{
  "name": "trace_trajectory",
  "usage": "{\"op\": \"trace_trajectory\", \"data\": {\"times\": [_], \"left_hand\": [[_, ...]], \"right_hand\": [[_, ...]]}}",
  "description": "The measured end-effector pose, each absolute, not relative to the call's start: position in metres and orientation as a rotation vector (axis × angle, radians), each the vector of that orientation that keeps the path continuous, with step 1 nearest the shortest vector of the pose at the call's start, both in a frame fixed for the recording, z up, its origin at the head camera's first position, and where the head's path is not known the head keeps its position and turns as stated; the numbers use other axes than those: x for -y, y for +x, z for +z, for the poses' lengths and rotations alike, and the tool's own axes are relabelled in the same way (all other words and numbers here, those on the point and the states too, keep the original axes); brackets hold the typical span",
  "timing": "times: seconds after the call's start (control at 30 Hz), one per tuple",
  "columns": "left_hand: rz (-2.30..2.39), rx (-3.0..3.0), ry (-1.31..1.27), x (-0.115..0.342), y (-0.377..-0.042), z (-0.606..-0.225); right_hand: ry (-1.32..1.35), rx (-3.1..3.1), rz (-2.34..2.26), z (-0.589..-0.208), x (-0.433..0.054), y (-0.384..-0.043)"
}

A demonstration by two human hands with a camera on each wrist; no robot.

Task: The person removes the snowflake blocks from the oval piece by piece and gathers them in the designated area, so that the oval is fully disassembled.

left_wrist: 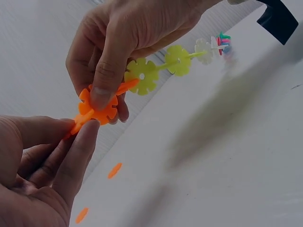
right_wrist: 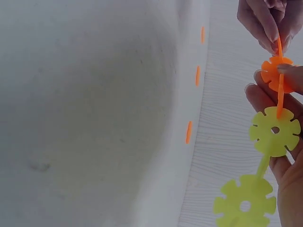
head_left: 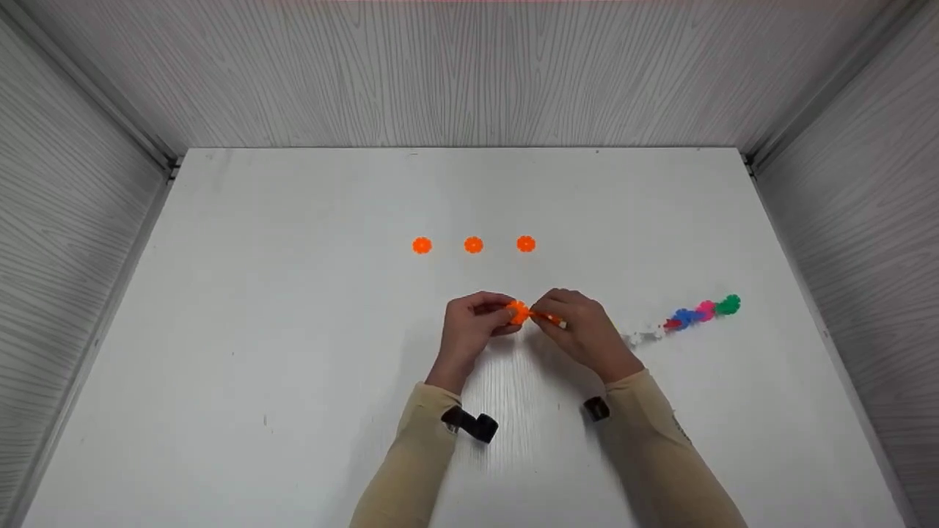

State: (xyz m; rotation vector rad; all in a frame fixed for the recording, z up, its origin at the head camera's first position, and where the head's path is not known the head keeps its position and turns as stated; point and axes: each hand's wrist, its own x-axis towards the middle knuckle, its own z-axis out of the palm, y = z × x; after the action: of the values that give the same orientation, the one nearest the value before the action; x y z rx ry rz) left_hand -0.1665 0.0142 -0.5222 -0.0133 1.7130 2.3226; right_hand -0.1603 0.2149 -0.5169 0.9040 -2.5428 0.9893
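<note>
My left hand (head_left: 467,330) pinches an orange flower-shaped notched disc (head_left: 518,313) between thumb and fingertips; in the left wrist view this disc shows nearly edge-on. It meets the rim of another orange disc (right_wrist: 271,74), which my right hand (head_left: 585,328) pinches under the thumb. From there a chain of interlocked discs trails past the right hand: a further orange disc (right_wrist: 280,97), two yellow-green discs (left_wrist: 142,76) (left_wrist: 178,60), then clear or white discs (head_left: 644,336). Red, blue (head_left: 684,317), pink (head_left: 706,310) and green (head_left: 729,304) discs form its far right end.
Three loose orange discs (head_left: 422,245) (head_left: 473,245) (head_left: 526,243) lie spaced in a row beyond the hands on the white table (head_left: 257,330). Wood-grained panels (head_left: 469,73) stand at the back and both sides. A black wrist mount (head_left: 469,424) sticks out from the left sleeve.
</note>
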Motion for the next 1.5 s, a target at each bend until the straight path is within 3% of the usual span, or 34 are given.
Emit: {"op": "trace_trajectory", "data": {"times": [0.67,1.27,1.5], "left_hand": [[2.412,-1.659,-0.094,-0.016,-0.167,-0.524],[2.408,-1.764,-0.241,0.014,-0.182,-0.522],[2.327,-1.748,-0.26,0.004,-0.198,-0.517]], "right_hand": [[0.914,2.497,1.049,-0.516,-0.214,-0.161],[0.82,2.521,1.026,-0.52,-0.222,-0.161],[0.796,2.553,1.037,-0.519,-0.224,-0.16]]}}
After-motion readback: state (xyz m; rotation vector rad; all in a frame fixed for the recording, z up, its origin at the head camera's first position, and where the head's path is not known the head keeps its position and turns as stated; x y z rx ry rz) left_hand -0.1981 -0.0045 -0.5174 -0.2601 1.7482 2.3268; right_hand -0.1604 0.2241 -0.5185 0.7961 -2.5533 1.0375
